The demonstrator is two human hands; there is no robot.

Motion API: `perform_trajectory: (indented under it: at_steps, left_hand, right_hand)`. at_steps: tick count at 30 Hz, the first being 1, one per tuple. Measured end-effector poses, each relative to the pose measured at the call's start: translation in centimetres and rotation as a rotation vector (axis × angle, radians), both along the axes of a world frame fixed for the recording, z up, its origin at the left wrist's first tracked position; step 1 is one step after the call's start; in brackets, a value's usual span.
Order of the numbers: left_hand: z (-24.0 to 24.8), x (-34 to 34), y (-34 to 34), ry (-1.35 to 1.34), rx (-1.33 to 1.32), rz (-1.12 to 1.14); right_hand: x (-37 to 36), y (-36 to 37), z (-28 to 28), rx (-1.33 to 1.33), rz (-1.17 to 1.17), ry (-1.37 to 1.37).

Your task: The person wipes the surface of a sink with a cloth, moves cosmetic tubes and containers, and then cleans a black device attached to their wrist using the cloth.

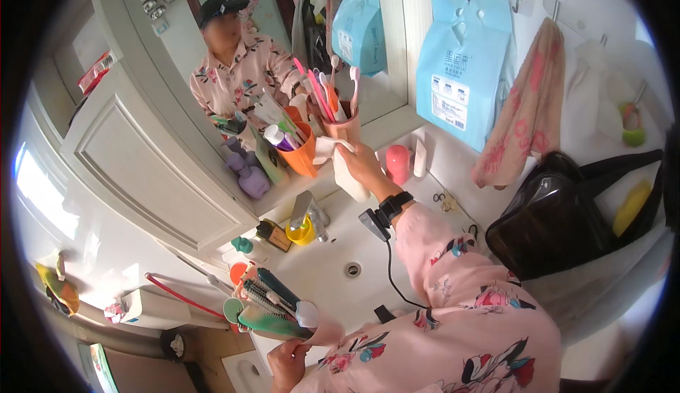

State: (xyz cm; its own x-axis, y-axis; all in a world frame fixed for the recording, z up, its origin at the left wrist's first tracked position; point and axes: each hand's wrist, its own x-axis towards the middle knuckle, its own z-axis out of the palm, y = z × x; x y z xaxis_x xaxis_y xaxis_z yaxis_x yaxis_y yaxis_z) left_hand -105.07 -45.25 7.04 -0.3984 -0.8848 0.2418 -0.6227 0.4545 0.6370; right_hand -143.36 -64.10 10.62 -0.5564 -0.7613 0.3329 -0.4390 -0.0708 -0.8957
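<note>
My right hand (pixel 363 168) reaches to the ledge below the mirror, its fingers closed on a white cloth (pixel 348 180). The cloth lies against the ledge beside a pinkish cup (pixel 346 129) of toothbrushes. An orange cup (pixel 300 153) with a toothpaste tube stands just left of it. Low in the view, my left hand (pixel 287 365) grips a pink holder (pixel 327 332) tilted over the basin's near left side. Combs and hairbrushes (pixel 273 306) stick out of the holder. My left fingers are partly hidden behind it.
The white washbasin (pixel 368 233) lies below, with a faucet (pixel 308 209), a yellow cup (pixel 300 232) and a dark bottle (pixel 273 235). Purple bottles (pixel 248 177) and a pink-red container (pixel 398 164) share the ledge. A blue pack (pixel 464 74), towel (pixel 528 109) and black bag (pixel 542 219) hang right.
</note>
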Motion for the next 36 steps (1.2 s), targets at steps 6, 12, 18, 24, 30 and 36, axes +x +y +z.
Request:
perform_trajectory:
  at_steps: [6,12,18,24,30,36]
  left_hand:
    - [-0.2,-0.4,0.2,0.163,0.151,0.066]
    - [-0.3,-1.1,-0.6,0.126,0.07,-0.045]
    - [0.4,-0.5,-0.4,0.001,0.053,0.029]
    - [-0.4,-1.9,-1.8,-0.109,0.005,-0.09]
    - [-1.9,-0.8,-1.1,-0.099,0.009,0.024]
    - [-2.6,2.5,0.7,-0.118,0.045,0.224]
  right_hand:
    - [-0.6,1.3,-0.2,-0.074,0.043,-0.031]
    - [-3.4,1.3,-0.7,-0.04,0.185,-0.087]
    - [-2.6,3.5,-2.8,0.006,-0.067,-0.093]
    - [-5.3,7.5,-14.4,-0.107,0.114,-1.06]
    - [-1.6,10.3,-16.7,0.03,0.074,-1.25]
    - [-3.0,12.6,-20.0,0.06,0.291,-1.269]
